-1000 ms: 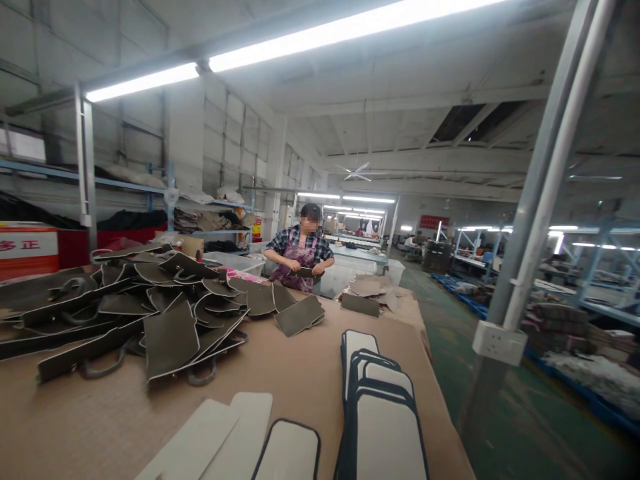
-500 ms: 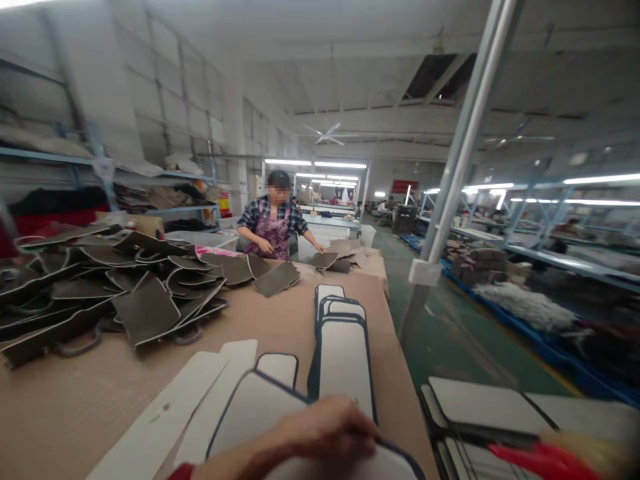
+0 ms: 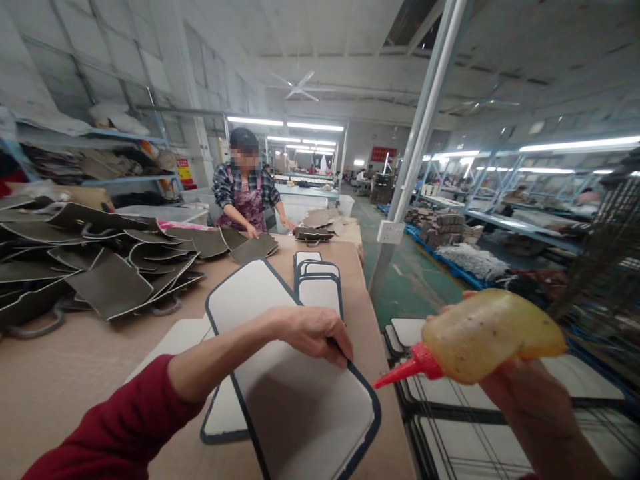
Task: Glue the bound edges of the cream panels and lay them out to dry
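My left hand [image 3: 313,333] is closed on the right edge of a long white panel with dark trim [image 3: 290,387], which lies across the brown worktable [image 3: 75,373]. My right hand [image 3: 520,390] is raised to the right of the table and grips a yellowish squeeze bottle [image 3: 493,335]. Its red nozzle [image 3: 405,370] points left toward the panel's near corner, just off the panel. More white trimmed panels [image 3: 319,287] are stacked beyond my left hand.
A heap of dark grey pieces with handles [image 3: 100,267] covers the table's left side. A person in a plaid shirt and apron [image 3: 245,190] works at the far end. A wire rack with white panels [image 3: 500,407] stands right of the table, and a grey post [image 3: 415,147] rises beyond it.
The view has tipped down and turned right. My left hand has drawn the white panel up and toward me. My right hand has come into view with the bottle raised.
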The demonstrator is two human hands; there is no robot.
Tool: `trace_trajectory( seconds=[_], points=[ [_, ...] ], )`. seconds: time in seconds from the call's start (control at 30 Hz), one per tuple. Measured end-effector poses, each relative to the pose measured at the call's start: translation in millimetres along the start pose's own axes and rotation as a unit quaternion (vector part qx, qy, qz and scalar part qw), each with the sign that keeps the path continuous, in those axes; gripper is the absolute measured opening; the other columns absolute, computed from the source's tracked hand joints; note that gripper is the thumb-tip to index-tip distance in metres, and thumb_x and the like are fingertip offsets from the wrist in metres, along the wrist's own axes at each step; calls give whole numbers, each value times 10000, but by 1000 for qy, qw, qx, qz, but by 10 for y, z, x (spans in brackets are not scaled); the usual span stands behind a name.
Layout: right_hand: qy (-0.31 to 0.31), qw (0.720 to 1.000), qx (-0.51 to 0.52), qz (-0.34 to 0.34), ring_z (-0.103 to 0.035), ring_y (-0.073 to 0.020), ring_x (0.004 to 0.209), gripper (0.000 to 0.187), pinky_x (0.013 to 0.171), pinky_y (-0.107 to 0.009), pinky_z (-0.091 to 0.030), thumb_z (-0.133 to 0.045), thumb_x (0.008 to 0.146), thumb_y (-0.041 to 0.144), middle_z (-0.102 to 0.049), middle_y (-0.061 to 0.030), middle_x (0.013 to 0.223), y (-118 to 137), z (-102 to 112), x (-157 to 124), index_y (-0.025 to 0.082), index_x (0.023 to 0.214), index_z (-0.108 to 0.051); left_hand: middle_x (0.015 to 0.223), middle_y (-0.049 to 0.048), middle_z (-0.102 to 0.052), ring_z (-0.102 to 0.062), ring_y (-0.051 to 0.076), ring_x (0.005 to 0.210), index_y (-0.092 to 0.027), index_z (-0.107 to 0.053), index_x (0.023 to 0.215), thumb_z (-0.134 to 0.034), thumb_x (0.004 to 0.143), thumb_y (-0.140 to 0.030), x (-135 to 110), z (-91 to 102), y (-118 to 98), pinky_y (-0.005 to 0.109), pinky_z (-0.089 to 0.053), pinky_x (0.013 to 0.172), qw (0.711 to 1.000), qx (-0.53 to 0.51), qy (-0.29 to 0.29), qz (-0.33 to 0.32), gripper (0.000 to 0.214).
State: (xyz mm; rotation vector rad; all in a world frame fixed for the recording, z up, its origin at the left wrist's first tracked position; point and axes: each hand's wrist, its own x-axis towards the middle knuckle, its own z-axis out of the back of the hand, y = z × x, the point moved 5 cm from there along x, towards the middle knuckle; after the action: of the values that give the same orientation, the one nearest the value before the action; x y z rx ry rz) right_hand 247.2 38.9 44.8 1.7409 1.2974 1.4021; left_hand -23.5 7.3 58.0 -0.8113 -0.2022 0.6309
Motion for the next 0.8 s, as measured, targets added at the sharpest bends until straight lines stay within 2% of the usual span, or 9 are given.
trace_trajectory(
  seconds=[0.1,0.23,0.43,0.57,0.63,0.7,0.8],
  points=[
    [32,998,9,-43,-786,-346,810,745,677,-437,-673,-991,455,582,-810,-45,984,-31,-28,29,362,1134,-780,830,63,-807,-679,151,739,-118,-837,860,-752,854,-106,45,-21,-62,169,-482,669,998,-48,41,-19,86],
    [92,991,30,-89,-782,-347,795,766,693,-471,-665,-1020,408,544,-802,-42,979,-100,-87,83,378,1119,-789,850,67,-817,-717,183,806,-110,-848,842,-760,832,-108,78,-45,-147,185,-518,716,990,-107,92,-30,88],
    [71,989,62,-114,-771,-344,714,729,564,-491,-664,-1026,379,532,-797,-11,920,-122,-262,92,394,1055,-790,835,66,-810,-727,199,816,-92,-859,863,-780,816,-130,83,-82,-195,202,-538,726,979,-156,128,-33,100],
    [67,989,52,-119,-774,-313,717,749,596,-447,-672,-1032,349,581,-792,-1,900,-151,-313,84,381,1027,-782,824,57,-806,-723,200,805,-98,-864,868,-847,772,-179,85,-105,-153,203,-542,722,975,-176,134,-27,127],
    [87,988,57,-115,-783,-311,755,777,644,-438,-677,-1034,365,580,-794,-3,918,-181,-310,91,374,1068,-775,826,57,-805,-720,197,802,-97,-865,873,-850,775,-197,82,-107,-136,204,-542,726,974,-181,135,-33,141],
    [114,985,69,-105,-791,-309,806,790,700,-431,-677,-1026,441,559,-800,-4,966,-228,-289,105,375,1158,-751,827,60,-804,-718,195,801,-91,-865,883,-857,779,-228,77,-103,-125,205,-542,732,973,-184,135,-40,172],
    [151,979,96,-97,-796,-292,874,796,774,-397,-667,-1014,526,533,-805,12,1033,-346,-231,135,399,1249,-710,828,66,-802,-718,199,793,-84,-864,888,-915,738,-345,66,-97,-110,211,-543,732,972,-188,137,-43,305]
  ],
)
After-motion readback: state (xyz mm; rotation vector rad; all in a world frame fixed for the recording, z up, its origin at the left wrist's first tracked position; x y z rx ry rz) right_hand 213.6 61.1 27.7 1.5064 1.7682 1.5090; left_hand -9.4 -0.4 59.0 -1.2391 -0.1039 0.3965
